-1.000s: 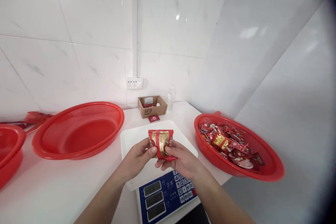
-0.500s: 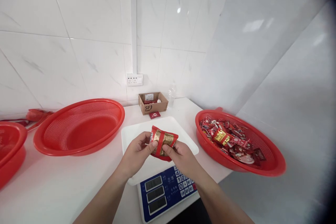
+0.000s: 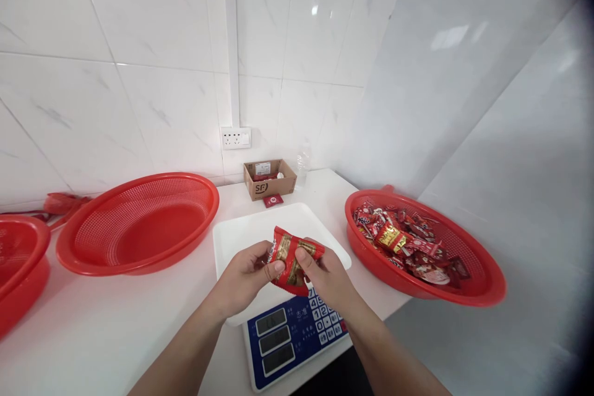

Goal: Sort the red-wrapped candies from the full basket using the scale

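Observation:
Both hands grip one red and gold snack packet [image 3: 288, 255] just above the white pan [image 3: 241, 236] of a weighing scale. My left hand [image 3: 245, 275] pinches the packet's left edge with thumb and fingers. My right hand [image 3: 325, 275] pinches its right side, thumb on top. The packet is tilted, its top leaning left. The scale's blue panel with keypad and displays [image 3: 297, 334] lies below my wrists.
A red basket [image 3: 468, 297] holding several red packets stands at the right. An empty red basket [image 3: 139, 223] sits at the left, part of another [image 3: 18, 266] at the far left edge. A small cardboard box [image 3: 270, 178] and a red packet [image 3: 273, 200] lie by the tiled wall.
The packet has been turned and tilted between my hands and brought lower, closer to the scale pan. My right thumb has moved onto its top face.

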Motion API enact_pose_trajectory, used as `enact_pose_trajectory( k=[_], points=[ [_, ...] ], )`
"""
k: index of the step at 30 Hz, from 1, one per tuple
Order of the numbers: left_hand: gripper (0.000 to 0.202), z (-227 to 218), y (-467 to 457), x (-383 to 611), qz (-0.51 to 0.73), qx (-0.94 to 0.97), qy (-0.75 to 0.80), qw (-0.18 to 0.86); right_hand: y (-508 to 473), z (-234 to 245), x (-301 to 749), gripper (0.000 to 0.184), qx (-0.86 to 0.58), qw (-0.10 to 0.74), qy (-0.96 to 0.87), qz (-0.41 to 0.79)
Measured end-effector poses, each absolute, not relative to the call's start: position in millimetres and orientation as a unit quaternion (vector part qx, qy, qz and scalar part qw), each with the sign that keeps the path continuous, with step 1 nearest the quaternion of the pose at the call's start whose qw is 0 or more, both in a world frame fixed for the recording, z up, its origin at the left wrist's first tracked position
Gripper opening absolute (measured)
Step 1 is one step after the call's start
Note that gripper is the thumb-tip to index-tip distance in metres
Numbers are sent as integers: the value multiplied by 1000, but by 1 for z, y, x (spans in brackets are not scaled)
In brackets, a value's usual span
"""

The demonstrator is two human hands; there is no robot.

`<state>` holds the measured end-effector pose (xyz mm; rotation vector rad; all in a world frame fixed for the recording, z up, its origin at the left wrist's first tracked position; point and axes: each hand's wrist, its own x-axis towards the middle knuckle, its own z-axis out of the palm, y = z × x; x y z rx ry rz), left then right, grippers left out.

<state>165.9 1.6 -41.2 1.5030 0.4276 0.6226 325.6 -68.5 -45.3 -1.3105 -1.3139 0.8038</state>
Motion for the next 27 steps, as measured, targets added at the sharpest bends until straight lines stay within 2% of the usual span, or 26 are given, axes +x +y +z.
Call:
enact_pose_trajectory(
  k=[9, 15, 17, 22, 24, 27],
  points=[
    [35, -42, 1, 166, 306, 653, 216, 658, -67, -43, 321, 38, -511, 529, -576, 355],
    [32, -41, 0, 168, 282, 659, 215, 663, -70, -39, 321, 35, -555, 520, -582, 289],
    [31, -42, 0, 169, 291, 690, 228, 622, -70, -39, 323, 34, -576, 511, -585, 256],
    [39, -46, -8, 169, 374, 750, 347, 420, -68, -43, 324, 38, -672, 468, -559, 128],
    [46, -46, -11, 170, 360, 765, 305, 439, -67, -45, 321, 37, -683, 464, -555, 100],
    [62, -46, -14, 173, 367, 752, 223, 500, -70, -48, 313, 29, -603, 499, -611, 119]
  ],
)
